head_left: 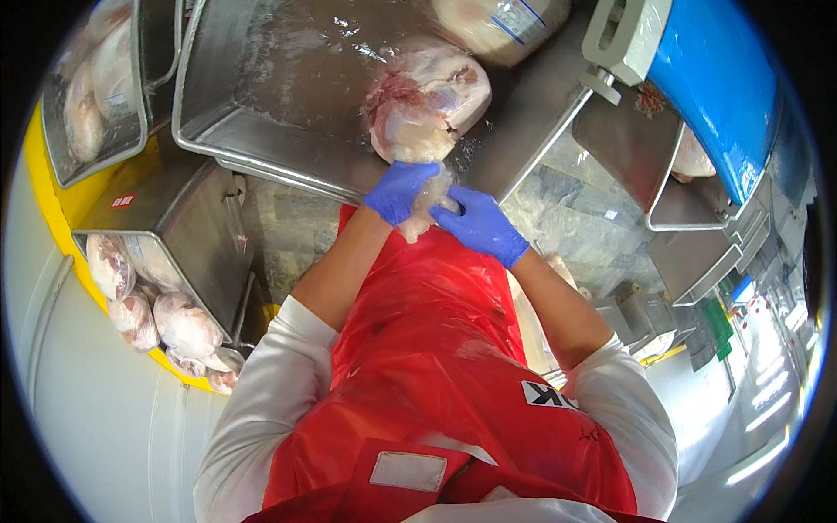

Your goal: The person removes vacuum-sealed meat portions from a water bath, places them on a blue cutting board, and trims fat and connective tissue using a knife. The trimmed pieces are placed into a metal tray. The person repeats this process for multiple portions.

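Observation:
A large cut of raw meat (427, 96), pink with white fat, lies at the near edge of a wet metal tray. Its near end runs into a bunched, translucent clear plastic bag (433, 187). My left hand (404, 189), in a blue glove, is closed around the bag's gathered neck just below the meat. On the other side, my right hand (479, 225), gloved in blue too, has its thumb and fingers pinched at the bag's loose end. Part of the fingers on both hands is hidden by the plastic.
The metal tray (288, 166) has a raised rim. Another bagged piece (506, 26) with a label lies at its far side. Metal bins (187, 235) with bagged meat (187, 327) stand at the left. A blue panel (711, 96) and more metal bins (623, 161) are at the right.

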Demonstrator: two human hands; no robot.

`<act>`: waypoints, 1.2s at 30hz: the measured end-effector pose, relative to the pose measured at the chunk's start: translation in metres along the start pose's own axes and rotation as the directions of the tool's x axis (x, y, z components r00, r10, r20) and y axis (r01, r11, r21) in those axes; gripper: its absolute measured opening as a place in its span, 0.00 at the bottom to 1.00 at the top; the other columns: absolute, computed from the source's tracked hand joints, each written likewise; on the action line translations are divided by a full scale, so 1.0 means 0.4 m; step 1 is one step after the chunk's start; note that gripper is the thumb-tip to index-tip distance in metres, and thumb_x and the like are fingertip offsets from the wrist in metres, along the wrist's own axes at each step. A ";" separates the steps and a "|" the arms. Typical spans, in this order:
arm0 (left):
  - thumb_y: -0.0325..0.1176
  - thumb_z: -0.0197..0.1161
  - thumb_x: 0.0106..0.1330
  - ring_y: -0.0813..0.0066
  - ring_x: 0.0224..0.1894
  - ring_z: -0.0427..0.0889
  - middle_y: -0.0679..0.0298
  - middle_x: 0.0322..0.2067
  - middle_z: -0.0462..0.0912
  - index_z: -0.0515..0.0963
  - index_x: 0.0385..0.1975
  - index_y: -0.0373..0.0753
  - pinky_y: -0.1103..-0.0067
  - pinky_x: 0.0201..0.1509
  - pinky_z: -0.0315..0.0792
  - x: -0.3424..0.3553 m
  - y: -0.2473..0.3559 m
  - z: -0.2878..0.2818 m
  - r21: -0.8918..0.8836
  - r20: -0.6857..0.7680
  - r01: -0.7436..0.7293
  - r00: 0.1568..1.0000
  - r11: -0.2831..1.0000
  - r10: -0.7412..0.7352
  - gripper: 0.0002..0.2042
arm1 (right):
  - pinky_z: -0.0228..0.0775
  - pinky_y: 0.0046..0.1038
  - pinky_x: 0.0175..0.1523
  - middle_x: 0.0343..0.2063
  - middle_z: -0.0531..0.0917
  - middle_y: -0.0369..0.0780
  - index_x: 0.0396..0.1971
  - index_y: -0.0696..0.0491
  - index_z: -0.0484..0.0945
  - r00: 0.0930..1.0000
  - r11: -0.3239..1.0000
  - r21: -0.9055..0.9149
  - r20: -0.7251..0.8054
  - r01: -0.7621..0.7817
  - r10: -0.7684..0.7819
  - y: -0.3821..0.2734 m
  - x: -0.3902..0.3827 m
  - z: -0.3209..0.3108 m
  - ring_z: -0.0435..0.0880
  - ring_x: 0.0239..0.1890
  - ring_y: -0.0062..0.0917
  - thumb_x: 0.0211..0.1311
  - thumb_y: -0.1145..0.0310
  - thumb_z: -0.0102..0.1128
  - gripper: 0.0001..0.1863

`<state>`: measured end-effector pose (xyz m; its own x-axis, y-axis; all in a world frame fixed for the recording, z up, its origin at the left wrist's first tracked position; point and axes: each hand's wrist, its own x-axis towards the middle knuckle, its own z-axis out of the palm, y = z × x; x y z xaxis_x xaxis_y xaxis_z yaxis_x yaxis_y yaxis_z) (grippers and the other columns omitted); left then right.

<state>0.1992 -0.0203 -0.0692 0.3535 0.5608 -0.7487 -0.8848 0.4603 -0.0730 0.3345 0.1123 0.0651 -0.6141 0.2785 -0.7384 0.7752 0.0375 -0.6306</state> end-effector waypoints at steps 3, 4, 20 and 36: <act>0.37 0.62 0.71 0.63 0.42 0.83 0.54 0.45 0.82 0.76 0.53 0.38 0.71 0.45 0.79 -0.053 0.024 0.011 0.232 -0.157 -0.196 0.959 0.953 0.236 0.16 | 0.78 0.37 0.41 0.32 0.86 0.45 0.40 0.60 0.84 0.991 0.934 0.343 -0.040 -0.103 0.124 0.011 0.038 -0.022 0.86 0.33 0.36 0.68 0.54 0.61 0.20; 0.36 0.62 0.70 0.63 0.42 0.82 0.54 0.44 0.81 0.76 0.52 0.37 0.71 0.45 0.79 -0.078 0.038 0.030 0.352 -0.208 -0.251 0.918 0.902 0.336 0.15 | 0.78 0.37 0.40 0.32 0.87 0.45 0.41 0.59 0.85 0.986 0.901 0.422 -0.080 -0.102 0.149 0.025 0.059 -0.025 0.86 0.33 0.35 0.69 0.53 0.61 0.22; 0.48 0.66 0.64 0.45 0.44 0.86 0.48 0.40 0.87 0.81 0.48 0.39 0.59 0.47 0.79 -0.059 -0.041 0.111 0.985 0.026 -0.093 0.913 0.145 0.407 0.21 | 0.71 0.32 0.29 0.28 0.85 0.42 0.37 0.56 0.84 0.820 0.711 0.477 0.037 -0.517 0.572 0.344 0.514 0.088 0.79 0.23 0.27 0.72 0.59 0.53 0.16; 0.43 0.66 0.72 0.68 0.41 0.83 0.62 0.44 0.84 0.78 0.55 0.40 0.69 0.49 0.79 -0.019 -0.007 0.031 0.131 -0.302 -0.088 0.945 0.987 0.124 0.18 | 0.78 0.46 0.44 0.30 0.85 0.55 0.31 0.58 0.83 0.966 0.914 -0.375 -0.137 0.153 -0.218 0.211 0.253 0.016 0.86 0.36 0.50 0.64 0.65 0.57 0.12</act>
<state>0.2026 -0.0174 -0.0552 0.1324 0.3798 -0.9156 -0.8650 0.4952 0.0804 0.3367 0.1375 -0.0644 -0.7420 0.3923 -0.5436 0.6704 0.4369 -0.5998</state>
